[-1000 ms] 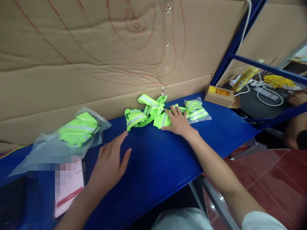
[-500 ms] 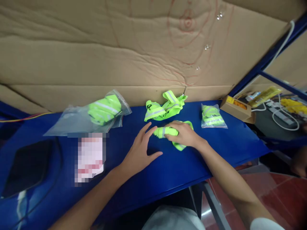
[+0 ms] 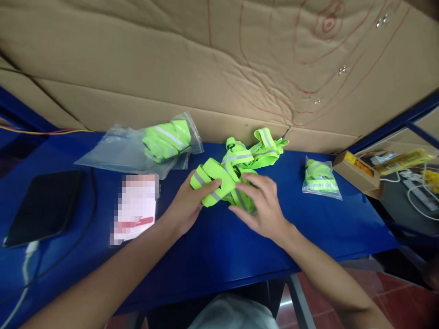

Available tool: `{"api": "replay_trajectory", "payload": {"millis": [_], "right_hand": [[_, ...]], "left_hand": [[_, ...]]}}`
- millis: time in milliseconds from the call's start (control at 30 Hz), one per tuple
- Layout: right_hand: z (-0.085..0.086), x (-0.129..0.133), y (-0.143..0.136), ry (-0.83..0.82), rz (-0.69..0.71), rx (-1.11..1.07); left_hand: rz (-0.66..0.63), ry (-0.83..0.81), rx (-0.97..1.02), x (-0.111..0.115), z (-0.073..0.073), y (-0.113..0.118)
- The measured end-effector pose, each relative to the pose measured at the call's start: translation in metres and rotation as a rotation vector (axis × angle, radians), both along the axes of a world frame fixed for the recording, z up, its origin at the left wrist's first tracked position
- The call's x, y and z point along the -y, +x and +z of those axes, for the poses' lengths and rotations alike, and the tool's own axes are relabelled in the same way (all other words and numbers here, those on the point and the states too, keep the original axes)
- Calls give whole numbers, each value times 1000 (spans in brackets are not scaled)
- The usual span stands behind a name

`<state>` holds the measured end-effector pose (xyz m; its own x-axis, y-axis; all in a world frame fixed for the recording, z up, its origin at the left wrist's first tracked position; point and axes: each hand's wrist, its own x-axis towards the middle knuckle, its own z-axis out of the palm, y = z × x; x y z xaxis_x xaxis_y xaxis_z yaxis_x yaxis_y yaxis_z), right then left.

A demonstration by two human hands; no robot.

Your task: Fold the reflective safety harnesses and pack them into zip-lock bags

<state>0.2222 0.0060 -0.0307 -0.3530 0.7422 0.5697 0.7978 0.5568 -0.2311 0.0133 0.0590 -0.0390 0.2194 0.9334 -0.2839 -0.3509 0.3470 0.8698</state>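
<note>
My left hand (image 3: 187,201) grips a folded neon-green reflective strap (image 3: 214,180) with a grey stripe, its thumb lying across the top. My right hand (image 3: 262,201) is curled around the looser part of the same strap, thumb below and fingers above; its palm side is partly hidden. Directly behind the hands, a loose tangle of neon-green reflective straps (image 3: 265,153) rests on the blue table (image 3: 219,256) against the cardboard.
A clear plastic bag (image 3: 116,148) holding green straps lies at back left, a smaller filled bag (image 3: 321,180) at right. Further right is an open cardboard box (image 3: 356,171). A black tablet (image 3: 44,205) with a cable and a blurred-out phone-like object (image 3: 137,205) occupy the left side.
My left hand has gone from open beside the strap to gripping its folded part. My right hand has shifted to the looser part. The view has turned slightly.
</note>
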Motion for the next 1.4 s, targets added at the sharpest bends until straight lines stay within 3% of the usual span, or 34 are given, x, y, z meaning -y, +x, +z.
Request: {"api": "replay_trajectory", "payload": {"millis": [133,367,533,633,733,867,933,1000,1067,1133,1233,1400], "right_hand": [[-5,3,-6,-39,44,-24],[-1,0,-3,-165,95,-206],[6,-7,1,-551,202,-586],[6,-12,0,-772,51,-838],[2,-17,0,-853,-211,-1098],[1,-19,0,-909,-292,-1271],[5,-18,0,-935,-258,-1273],[10,-16,-1,-1018,-188,-1255],[13,-15,0,-1110,-121,-1248],[14,-15,2,-1120,-69,-1232],[11,-13,6,-960,19,-1124],[12,-10,10,-830,81,-890]], "left_hand": [[-158,-196,148,1,3,-1],[-526,-245,116,13,5,-1],[-698,-279,-20,15,9,-4],[-757,-308,5,14,10,-2],[-556,-48,-112,13,7,-2],[-16,770,-609,14,0,-8],[19,1144,-825,15,-1,-11],[-91,1350,-931,16,-1,-12],[-179,1357,-944,16,-1,-11],[-210,1247,-928,16,-1,-10],[-197,1135,-923,14,-3,-8],[-124,1226,-964,15,-3,-8]]}}
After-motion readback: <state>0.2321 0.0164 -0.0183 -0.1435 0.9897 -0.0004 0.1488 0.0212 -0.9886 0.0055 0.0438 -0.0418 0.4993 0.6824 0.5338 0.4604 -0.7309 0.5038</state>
